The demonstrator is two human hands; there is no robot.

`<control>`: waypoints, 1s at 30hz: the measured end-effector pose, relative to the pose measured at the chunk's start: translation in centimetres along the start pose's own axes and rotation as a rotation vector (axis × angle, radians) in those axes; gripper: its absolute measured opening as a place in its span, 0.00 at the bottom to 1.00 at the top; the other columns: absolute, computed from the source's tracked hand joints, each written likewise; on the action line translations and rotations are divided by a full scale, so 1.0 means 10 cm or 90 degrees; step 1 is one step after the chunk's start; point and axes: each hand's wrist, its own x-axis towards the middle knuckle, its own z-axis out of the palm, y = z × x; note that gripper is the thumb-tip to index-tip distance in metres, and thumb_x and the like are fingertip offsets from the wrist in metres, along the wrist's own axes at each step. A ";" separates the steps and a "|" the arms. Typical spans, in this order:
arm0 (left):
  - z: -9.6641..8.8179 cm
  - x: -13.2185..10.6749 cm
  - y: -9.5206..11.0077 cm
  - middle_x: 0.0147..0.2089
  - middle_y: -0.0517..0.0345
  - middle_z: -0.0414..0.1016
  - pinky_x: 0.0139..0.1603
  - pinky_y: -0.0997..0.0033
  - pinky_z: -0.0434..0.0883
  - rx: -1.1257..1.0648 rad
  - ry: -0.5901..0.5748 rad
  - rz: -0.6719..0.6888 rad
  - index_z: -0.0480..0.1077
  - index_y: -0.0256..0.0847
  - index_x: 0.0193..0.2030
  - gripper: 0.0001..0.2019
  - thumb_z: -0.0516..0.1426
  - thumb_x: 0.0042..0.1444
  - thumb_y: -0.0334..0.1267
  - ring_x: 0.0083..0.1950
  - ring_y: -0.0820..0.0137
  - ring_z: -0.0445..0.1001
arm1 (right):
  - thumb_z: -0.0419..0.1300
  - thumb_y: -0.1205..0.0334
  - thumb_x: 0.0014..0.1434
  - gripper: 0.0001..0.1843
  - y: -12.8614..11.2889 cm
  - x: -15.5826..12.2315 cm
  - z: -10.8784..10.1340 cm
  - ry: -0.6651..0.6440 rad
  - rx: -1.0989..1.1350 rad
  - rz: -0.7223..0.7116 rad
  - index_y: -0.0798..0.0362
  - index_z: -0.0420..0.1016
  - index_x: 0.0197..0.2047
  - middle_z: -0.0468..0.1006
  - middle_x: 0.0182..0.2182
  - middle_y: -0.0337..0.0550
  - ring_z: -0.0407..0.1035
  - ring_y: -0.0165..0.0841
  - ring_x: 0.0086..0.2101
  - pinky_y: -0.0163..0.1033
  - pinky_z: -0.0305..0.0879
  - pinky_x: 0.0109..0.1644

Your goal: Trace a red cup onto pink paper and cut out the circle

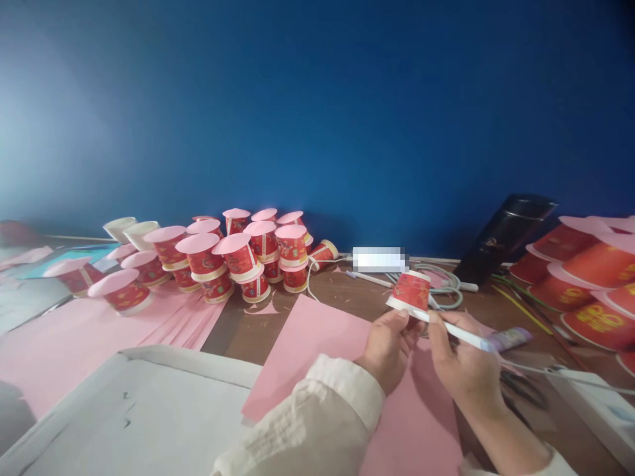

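Head view: left grip on cup, right grip on pen

The left grip (385, 347) is clamped on a red paper cup (411, 291), with fingers at the rim. The cup is upside down and slightly tilted, its narrow base uppermost. The right grip (461, 360) is clamped on a white pen (469, 335), thumb and fingers together. The pen lies slantwise, one end at the cup rim; whether pen and rim touch cannot be told.

Beneath both grips, a pink sheet (322, 344) lies on the brown table (225, 334). Left of the left grip lies a shallow white tray (183, 410). Beyond the tray stands a group of inverted red cups (217, 288), partly stacked in two tiers and topped with pink discs (197, 243). Beyond the left grip rests a second pen (368, 279).

Beyond the right grip are a coiled cable (460, 294) and a black flask (501, 235). Just right of the right grip lies a purple tube (510, 339); farther right stands another stack of red cups (592, 324).
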 end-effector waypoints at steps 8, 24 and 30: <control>-0.01 0.01 -0.02 0.41 0.47 0.78 0.59 0.63 0.66 -0.010 -0.003 0.009 0.77 0.33 0.39 0.14 0.67 0.46 0.39 0.45 0.64 0.75 | 0.53 0.53 0.66 0.14 -0.02 -0.01 0.00 0.001 -0.017 -0.004 0.52 0.70 0.34 0.75 0.27 0.44 0.71 0.35 0.28 0.38 0.63 0.31; 0.04 -0.02 0.02 0.37 0.49 0.78 0.51 0.71 0.71 -0.063 0.052 -0.009 0.77 0.31 0.36 0.06 0.61 0.53 0.31 0.38 0.71 0.76 | 0.53 0.56 0.65 0.11 0.00 -0.01 0.02 0.015 -0.028 -0.016 0.52 0.69 0.34 0.74 0.28 0.43 0.71 0.35 0.29 0.36 0.64 0.31; 0.01 -0.02 0.04 0.40 0.49 0.79 0.53 0.70 0.73 -0.091 0.059 -0.014 0.76 0.32 0.39 0.06 0.61 0.54 0.30 0.42 0.70 0.78 | 0.55 0.59 0.65 0.09 0.00 0.02 -0.01 0.082 0.011 -0.004 0.54 0.71 0.37 0.75 0.29 0.45 0.71 0.34 0.29 0.37 0.66 0.34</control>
